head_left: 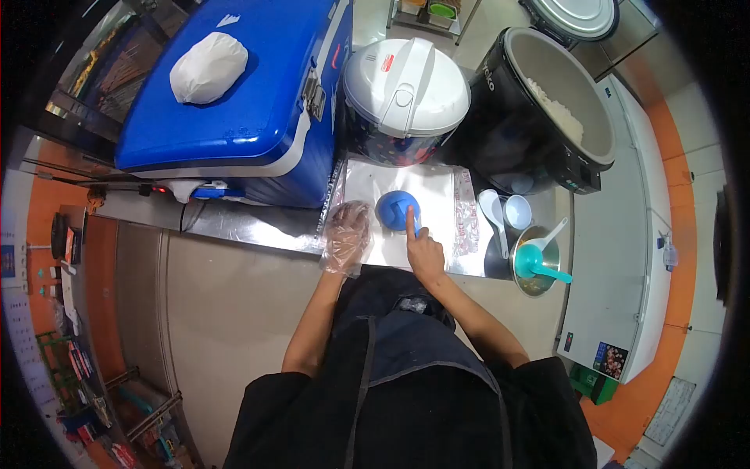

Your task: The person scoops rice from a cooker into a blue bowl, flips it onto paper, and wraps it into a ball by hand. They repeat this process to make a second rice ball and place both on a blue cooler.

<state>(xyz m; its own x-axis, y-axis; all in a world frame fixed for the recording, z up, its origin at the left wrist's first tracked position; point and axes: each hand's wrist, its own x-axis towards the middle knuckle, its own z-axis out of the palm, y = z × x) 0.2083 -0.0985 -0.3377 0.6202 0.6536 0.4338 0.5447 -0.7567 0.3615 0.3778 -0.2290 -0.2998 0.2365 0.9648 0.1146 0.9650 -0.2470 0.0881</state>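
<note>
A blue dome-shaped mould (394, 209) with a raised strip on top sits on a white sheet (375, 178) on the steel counter. My right hand (426, 254) is bare. Its index finger stretches onto the mould, and the other fingers curl at what looks like its short handle. Just left of the mould, apart from it, my left hand (346, 233) rests over the sheet in a clear plastic glove, palm down with fingers extended and nothing visible in it. Clear printed plastic wrapping (466, 211) shows at the sheet's right side.
Behind stand a blue cooler box (226, 117) bearing a white wrapped bundle (208, 68), a white-lidded rice cooker (406, 90) and a large black cooker (500, 102) with rice (558, 109). At right are a white spoon (492, 209), a small cup (517, 211) and a metal bowl (531, 285) with a turquoise ladle (531, 259).
</note>
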